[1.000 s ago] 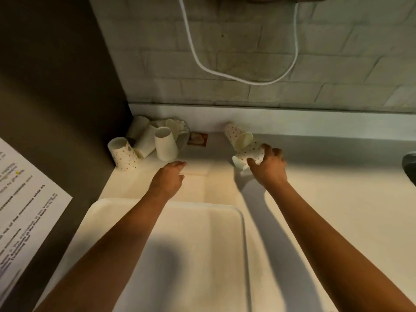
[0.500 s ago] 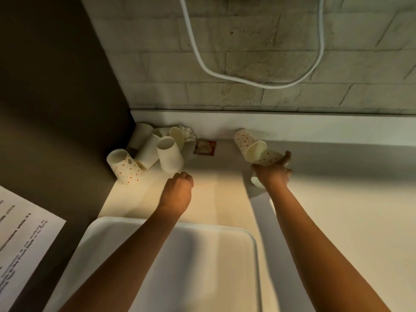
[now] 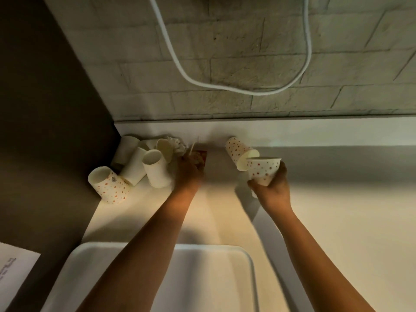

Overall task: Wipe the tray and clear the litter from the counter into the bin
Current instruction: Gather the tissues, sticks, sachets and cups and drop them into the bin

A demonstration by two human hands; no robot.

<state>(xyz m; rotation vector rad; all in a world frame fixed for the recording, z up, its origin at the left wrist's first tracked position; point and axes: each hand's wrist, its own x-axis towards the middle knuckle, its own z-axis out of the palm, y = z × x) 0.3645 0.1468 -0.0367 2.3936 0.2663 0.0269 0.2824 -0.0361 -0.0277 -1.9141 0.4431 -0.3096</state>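
Cream counter (image 3: 337, 221) is seen with a white tray (image 3: 213, 278) left at its near edge, litter being gathered first. A dotted cup (image 3: 263, 168) is held upright in the right hand (image 3: 273, 188), apparently for binning. Beside toppled cups (image 3: 135, 163) in the corner, a small wrapper (image 3: 200, 157) is reached by the left hand (image 3: 188, 171); its grip cannot be told.

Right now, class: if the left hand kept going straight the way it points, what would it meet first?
The left hand already reaches the red sachet; beyond it, probably the white upstand at the counter's back, though depth is unclear.

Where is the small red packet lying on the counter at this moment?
In the head view, the red packet lies at the back of the counter, by the wall, just right of the heap of cups, under the left hand's fingertips.
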